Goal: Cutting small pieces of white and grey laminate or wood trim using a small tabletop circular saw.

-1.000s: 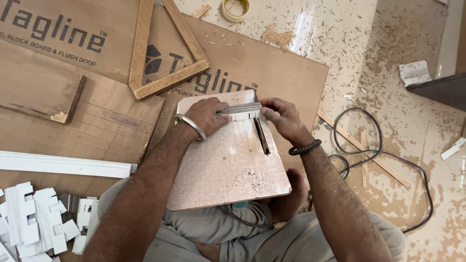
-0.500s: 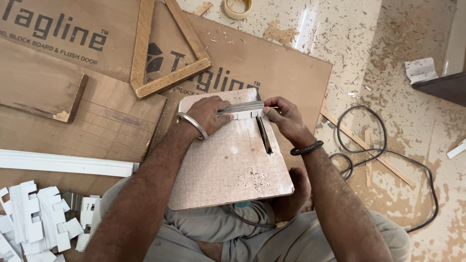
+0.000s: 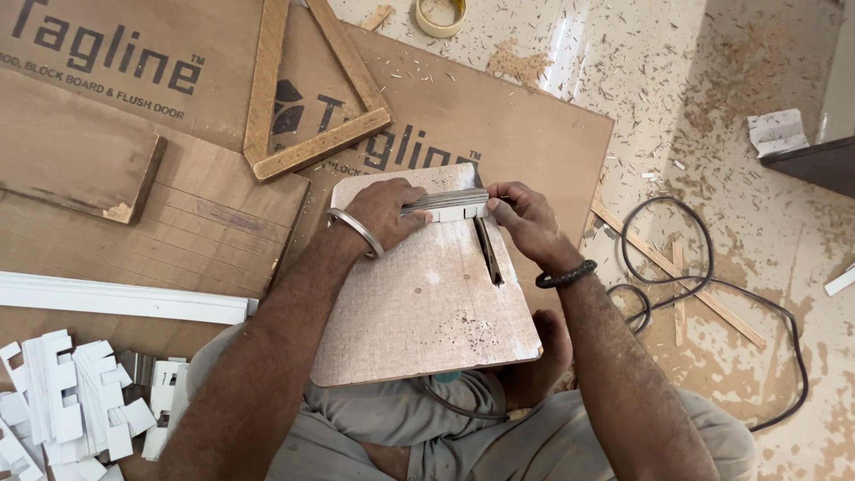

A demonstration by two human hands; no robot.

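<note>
1. No real containers here, closest thing is a roll of tape (image 3: 440, 15) lying flat at the top edge of the floor, nothing inside the ring that I can see.
2. Both hands pinch a bundle of thin white strips (image 3: 445, 205), stacked on edge and lying crosswise on a small pale board (image 3: 419, 294). The left hand (image 3: 385, 212) has its fingers curled over the bundle's left end, and the right hand (image 3: 521, 218) grips the right end with thumb and fingertips.
3. That board rests over the person's lap, speckled matte surface, rounded far corners, with a narrow dark slot (image 3: 488, 252) just below the bundle.
4. Under it are big brown sheets of plywood (image 3: 499, 116), smooth and flat, with a triangle of raw wood battens (image 3: 312, 89) on top.
5. Bottom left: a heap of notched white offcuts (image 3: 62, 401). A black cable (image 3: 712, 285) loops over the dusty, chip-strewn floor.
</note>
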